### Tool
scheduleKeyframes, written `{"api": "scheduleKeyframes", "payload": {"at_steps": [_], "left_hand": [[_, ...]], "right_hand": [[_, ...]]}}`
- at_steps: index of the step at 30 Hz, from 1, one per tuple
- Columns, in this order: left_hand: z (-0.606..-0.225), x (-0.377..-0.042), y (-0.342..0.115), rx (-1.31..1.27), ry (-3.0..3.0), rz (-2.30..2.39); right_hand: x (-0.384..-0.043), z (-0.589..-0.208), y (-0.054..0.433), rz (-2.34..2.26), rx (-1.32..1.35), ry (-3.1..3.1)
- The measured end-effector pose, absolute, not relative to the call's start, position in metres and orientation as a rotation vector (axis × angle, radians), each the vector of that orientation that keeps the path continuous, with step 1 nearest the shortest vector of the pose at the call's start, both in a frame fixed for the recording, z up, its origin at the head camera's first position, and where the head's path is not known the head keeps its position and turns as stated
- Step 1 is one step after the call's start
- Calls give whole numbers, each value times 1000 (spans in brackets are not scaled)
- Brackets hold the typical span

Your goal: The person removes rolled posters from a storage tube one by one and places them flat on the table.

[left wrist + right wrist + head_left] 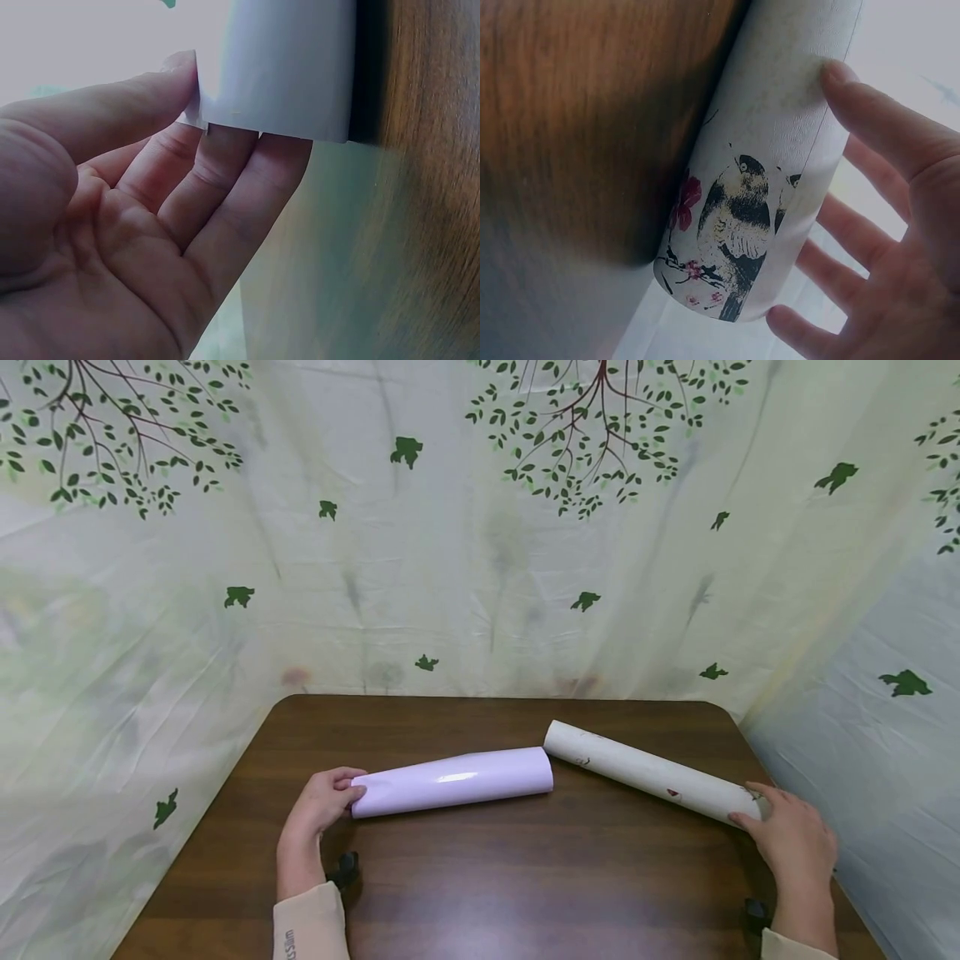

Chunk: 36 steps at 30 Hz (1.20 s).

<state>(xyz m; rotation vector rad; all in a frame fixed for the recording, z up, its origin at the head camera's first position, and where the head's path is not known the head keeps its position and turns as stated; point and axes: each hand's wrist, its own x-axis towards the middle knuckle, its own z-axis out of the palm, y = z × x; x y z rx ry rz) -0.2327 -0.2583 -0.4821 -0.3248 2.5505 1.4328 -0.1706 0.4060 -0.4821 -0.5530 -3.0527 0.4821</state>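
Observation:
A glossy pale-lilac roll of sheet material (pixel 450 781) lies on the left half of the brown table (pixel 555 877). My left hand (pixel 322 802) pinches its left end; in the left wrist view the thumb is outside the rim and the other fingertips go in under the roll's edge (pixel 277 75). To the right lies a slimmer white wallpaper roll (pixel 645 768), slanting down toward the right, printed with birds and red blossoms (pixel 735 217). Around its right end sits my right hand (pixel 795 835), thumb on the near side and fingers on the far side. The rolls' inner ends nearly meet.
Behind the table hangs a pale curtain (pixel 465 568) printed with green leaves and branches. Another stretch of curtain (pixel 885 760) runs along the right side. The table's far edge has rounded corners.

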Motion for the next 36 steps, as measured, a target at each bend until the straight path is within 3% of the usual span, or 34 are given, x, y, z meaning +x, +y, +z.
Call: {"api": "scheduleKeyframes", "payload": {"at_steps": [21,36], "left_hand": [[-484,-237,-246,-265,2564,1435],[-483,-241,-219,-179,2634,1425]], "right_hand": [[-182,-485,394,397,-556,-3022],[-210,-490,353,422,-440,-2952]]}}
